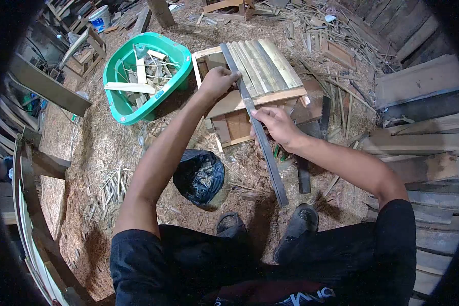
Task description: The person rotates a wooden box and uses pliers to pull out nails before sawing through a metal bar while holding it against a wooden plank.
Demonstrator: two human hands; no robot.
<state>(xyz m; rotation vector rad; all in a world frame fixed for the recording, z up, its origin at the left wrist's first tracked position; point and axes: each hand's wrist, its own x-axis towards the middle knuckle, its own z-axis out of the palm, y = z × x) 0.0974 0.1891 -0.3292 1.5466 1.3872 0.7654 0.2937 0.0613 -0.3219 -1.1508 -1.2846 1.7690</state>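
A long dark wooden strip (268,153) runs slantwise from the slatted wooden frame down toward my feet. My left hand (219,82) is closed on its upper part, at the frame's left side. Lower down, my right hand (276,125) grips the same strip near its middle, thumb on top and the other fingers partly hidden. The wooden frame (285,94) lies on the floor beyond my hands, with several pale slats and one dark slat side by side across it. The strip's upper end rests at the left edge of these slats.
A green tub (113,104) with wood scraps stands at the left of the frame. A black plastic bag (217,189) sits open before my feet. Stacked boards (423,143) line the right side. Sawdust and offcuts cover the floor.
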